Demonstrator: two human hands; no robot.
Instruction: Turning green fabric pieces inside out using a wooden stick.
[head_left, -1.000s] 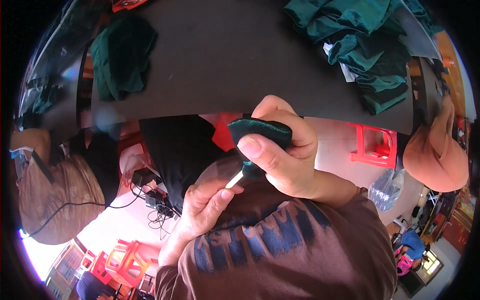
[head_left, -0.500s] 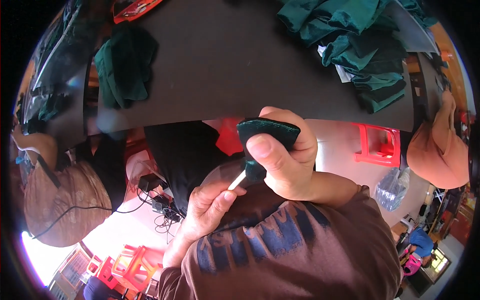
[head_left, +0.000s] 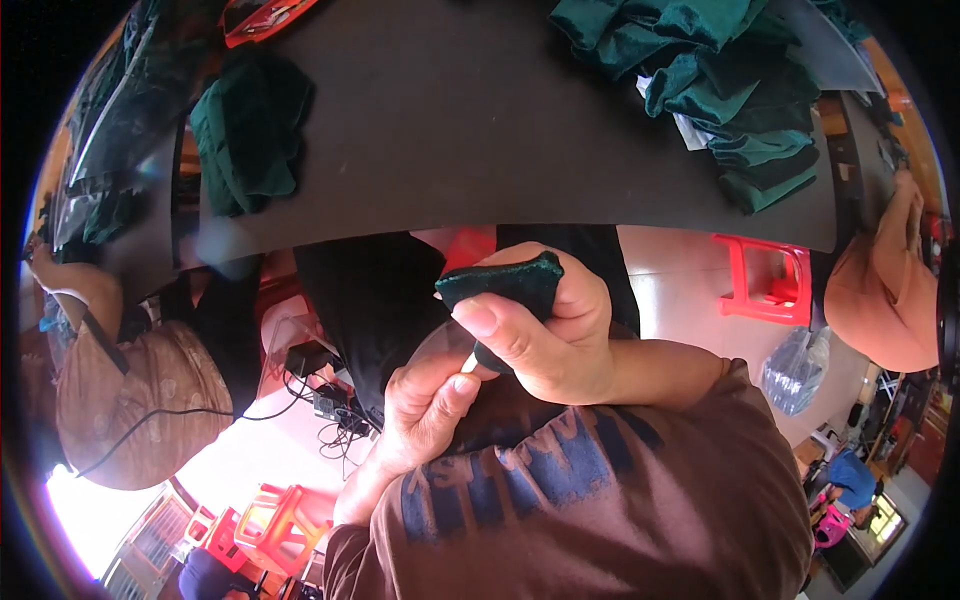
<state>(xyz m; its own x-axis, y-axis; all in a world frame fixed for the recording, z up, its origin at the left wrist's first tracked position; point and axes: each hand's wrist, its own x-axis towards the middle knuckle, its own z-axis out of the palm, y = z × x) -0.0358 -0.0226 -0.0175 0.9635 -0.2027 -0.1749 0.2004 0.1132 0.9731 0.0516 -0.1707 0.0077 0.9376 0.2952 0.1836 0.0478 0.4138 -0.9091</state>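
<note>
While right hand (head_left: 560, 348) pinches velvety cloth (head_left: 507, 282) | left hand (head_left: 424, 412) holds rod (head_left: 469, 363)

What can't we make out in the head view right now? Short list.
All head view:
Pale stick, upper end: hidden by the green cloth piece; inside or behind it, can't tell.
Pale stick, lower end: covered by the left hand.
Right hand, fingertips other than the thumb's: hidden by the green cloth piece.
Red tray, far part: cut off by the top edge.
Clear plastic bag, contents: too small, blurred.
</note>
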